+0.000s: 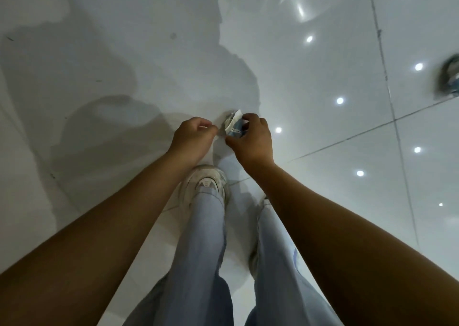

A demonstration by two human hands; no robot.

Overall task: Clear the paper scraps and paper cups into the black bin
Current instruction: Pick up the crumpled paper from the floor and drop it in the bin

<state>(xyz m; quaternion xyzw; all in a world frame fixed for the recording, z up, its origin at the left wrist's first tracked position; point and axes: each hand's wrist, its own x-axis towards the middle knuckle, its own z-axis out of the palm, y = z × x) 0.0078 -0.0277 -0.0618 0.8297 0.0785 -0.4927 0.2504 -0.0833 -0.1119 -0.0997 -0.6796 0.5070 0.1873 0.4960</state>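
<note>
I am standing over the pale tiled floor [99, 52], looking down past my jeans and a white shoe [206, 184]; starting on the left, my left hand [192, 137] is curling its fingers in toward the palm, and something pale may be pinched at the fingertips, but I cannot tell whether it is a bit of paper or only the glossy floor showing through; just beside it, close but with a gap between, my right hand [250, 139] is gripping a crumpled paper scrap [233, 126], white with blue print, thumb below and fingers curling over the top; the scrap is sitting in the air in front of me, between the two hands and above the floor, not resting on anything. To do this step well, I judge I should be squeezing the scrap into a tight wad so no loose corner is slipping out, keeping both hands close together while I am carrying it, and looking for the black bin, which is not in sight here; a dark rounded shape at the top edge is too cut off to name. The scrap's long axis is running roughly from my thumb up and away from me, its white torn corner pointing forward and slightly left; far to the right, a blurred blue-grey object [450, 77] is lying on the floor, possibly a cup, too smeared to say.
</note>
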